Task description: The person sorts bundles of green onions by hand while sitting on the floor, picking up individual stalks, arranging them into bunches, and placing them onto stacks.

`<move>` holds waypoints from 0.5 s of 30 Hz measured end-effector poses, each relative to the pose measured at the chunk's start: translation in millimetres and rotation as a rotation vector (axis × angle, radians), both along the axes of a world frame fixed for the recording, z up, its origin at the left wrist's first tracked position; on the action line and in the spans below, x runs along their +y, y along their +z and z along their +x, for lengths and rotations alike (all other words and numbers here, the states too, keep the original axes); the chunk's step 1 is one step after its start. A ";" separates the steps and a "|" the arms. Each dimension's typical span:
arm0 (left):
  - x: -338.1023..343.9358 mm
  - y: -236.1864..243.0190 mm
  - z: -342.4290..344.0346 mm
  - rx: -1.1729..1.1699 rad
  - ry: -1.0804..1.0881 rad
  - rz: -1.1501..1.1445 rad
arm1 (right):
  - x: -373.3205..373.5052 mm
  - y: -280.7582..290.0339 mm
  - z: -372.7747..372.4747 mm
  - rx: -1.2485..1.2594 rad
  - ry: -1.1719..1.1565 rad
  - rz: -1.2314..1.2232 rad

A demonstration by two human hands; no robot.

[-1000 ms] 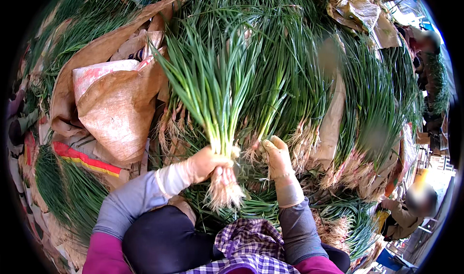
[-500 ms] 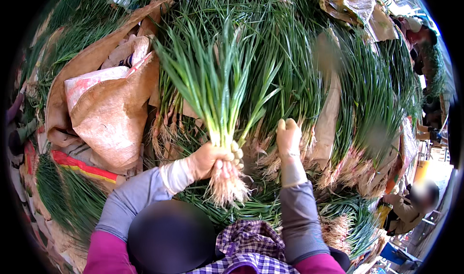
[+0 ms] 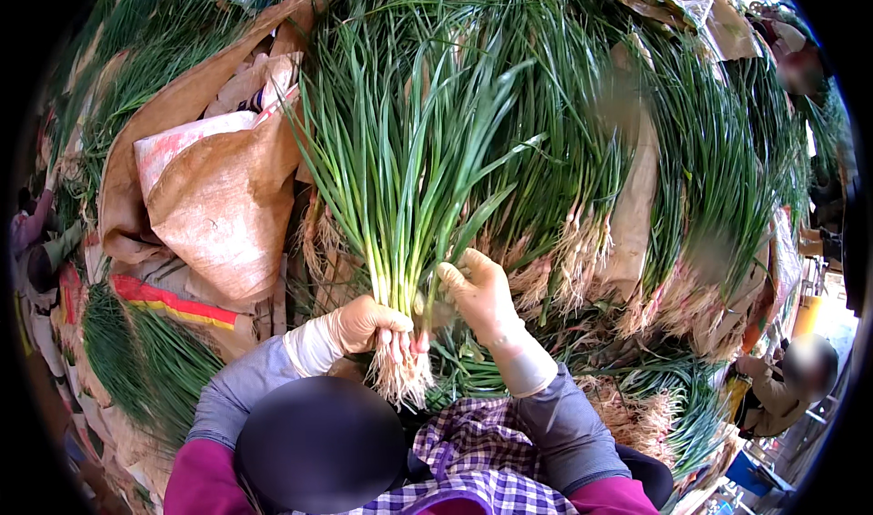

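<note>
My gloved left hand (image 3: 364,322) is closed around the lower stems of a bunch of green onions (image 3: 386,215). The bunch stands upright, leaves fanning away from me, with pale bulbs and stringy roots hanging below my fist. At the bunch's right side is my gloved right hand (image 3: 486,304), thumb and fingers pinched together at the outer stalks. A stalk bending out to the right seems to run into that pinch; the fingertips partly hide it. Behind the bunch lies a thick layer of more green onions (image 3: 564,142), roots toward me.
A folded brown sack (image 3: 218,215) lies at the left, by a red-and-yellow-striped sack edge (image 3: 173,303). Loose greens (image 3: 141,360) lie lower left, and a rooted pile (image 3: 637,415) lower right. A brown strip (image 3: 632,206) divides the layer. Another person (image 3: 782,397) sits far right.
My right hand has come left and nearer, from apart to the bunch's side. My left hand and the bunch have shifted slightly left, and the leaves spread wider.
</note>
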State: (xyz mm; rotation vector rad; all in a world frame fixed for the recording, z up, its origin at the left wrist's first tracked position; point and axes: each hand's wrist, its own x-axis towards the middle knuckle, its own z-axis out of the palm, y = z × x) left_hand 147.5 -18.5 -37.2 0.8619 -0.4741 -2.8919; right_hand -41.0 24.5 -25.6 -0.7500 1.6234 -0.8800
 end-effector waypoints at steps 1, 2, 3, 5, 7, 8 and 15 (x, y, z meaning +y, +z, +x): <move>3.7 -0.6 0.8 -0.002 0.048 0.045 | -2.8 2.8 3.5 0.149 0.074 0.002; 8.2 -0.5 -0.7 -0.004 0.097 0.089 | -5.1 3.8 8.1 0.263 0.127 0.004; 10.3 -2.3 -2.4 0.001 0.141 0.131 | -7.7 5.0 11.9 0.384 0.176 0.004; 14.8 -21.9 8.1 0.000 0.156 0.216 | -9.2 -7.1 18.1 0.374 0.162 -0.005; 3.9 -6.0 -4.5 0.092 0.269 0.309 | -8.8 -26.7 21.4 0.208 -0.063 -0.065; 4.3 -5.4 0.2 0.182 0.247 0.281 | -16.5 -36.4 26.9 0.105 -0.451 0.113; -7.1 -16.6 27.6 0.063 0.300 0.368 | 72.8 -38.9 -13.6 0.453 1.239 -0.153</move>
